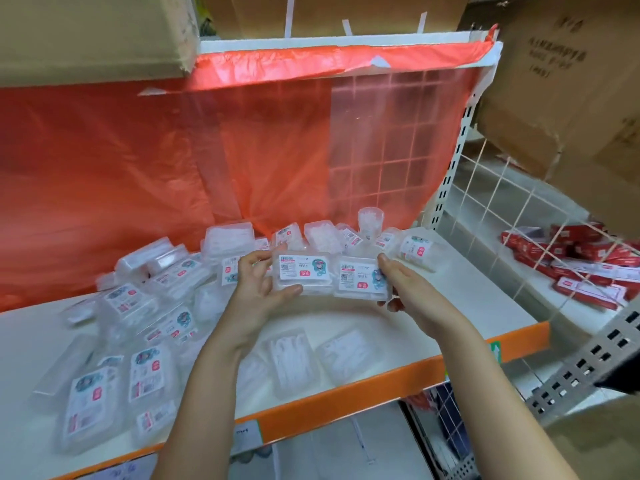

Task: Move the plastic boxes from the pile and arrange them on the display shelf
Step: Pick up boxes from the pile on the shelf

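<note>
I held two boxes above the shelf (450, 282): left hand (256, 289) gripping one box (304, 271), right hand (405, 289) another (362, 278). Next, I judged, set them down beside the pile (145, 299).

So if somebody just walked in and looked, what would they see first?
Probably the big sheet of orange-red see-through plastic hanging across the back of the shelf. Next, right in the middle, the two hands: the left hand and right hand hold two clear plastic boxes with white labels side by side. To the left a jumbled pile of the same boxes covers the white shelf with the orange front edge.
</note>
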`<state>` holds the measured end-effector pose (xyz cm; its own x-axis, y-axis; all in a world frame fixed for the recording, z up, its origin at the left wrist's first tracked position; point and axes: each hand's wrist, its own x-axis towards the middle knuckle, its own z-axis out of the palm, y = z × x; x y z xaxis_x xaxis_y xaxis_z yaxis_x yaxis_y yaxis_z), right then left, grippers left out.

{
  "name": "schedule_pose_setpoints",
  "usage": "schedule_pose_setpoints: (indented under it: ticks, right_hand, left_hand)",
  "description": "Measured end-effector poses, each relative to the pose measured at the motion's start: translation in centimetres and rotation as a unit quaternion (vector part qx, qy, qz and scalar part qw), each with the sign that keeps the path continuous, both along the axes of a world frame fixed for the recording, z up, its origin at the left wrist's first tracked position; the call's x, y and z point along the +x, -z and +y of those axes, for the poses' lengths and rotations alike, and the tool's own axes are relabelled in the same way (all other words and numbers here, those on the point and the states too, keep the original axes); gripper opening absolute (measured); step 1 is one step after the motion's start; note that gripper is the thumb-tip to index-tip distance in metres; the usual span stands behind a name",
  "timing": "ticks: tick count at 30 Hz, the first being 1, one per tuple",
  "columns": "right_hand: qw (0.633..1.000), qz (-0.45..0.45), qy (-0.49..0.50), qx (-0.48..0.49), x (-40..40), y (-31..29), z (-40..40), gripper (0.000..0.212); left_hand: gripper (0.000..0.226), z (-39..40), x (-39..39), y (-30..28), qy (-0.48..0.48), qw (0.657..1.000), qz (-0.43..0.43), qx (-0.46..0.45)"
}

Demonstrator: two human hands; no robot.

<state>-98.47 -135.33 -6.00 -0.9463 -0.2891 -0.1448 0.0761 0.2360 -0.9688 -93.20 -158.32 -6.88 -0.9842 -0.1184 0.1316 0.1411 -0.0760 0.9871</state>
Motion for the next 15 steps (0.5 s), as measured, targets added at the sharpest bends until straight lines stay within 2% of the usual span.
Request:
schedule_pose_setpoints:
  ticks: [2,4,10,15]
  right_hand:
    - [0.999,-0.007,-0.014,-0.032,0.6,0.4,-0.1,0.033]
    - [0.998,-0.013,-0.034,-0.058,0.9,0.6,-0.2,0.03]
    - [0.992,-0.029,-0.053,-0.106,1.3,1.1,-0.4,0.042]
    - [0.976,-0.052,0.017,-0.212,1.3,1.2,-0.7,0.031]
  left_hand:
    - [0.059,-0.2,0.6,0.4,-0.002,1.0,-0.003,0.012]
    - [0.064,-0.2,1.0,0.7,-0.011,0.999,-0.01,0.038]
    - [0.059,0.0,1.4,0.6,-0.016,0.99,-0.003,0.139]
    - [0.031,0.5,1.8,0.4,-0.032,0.969,-0.014,0.245]
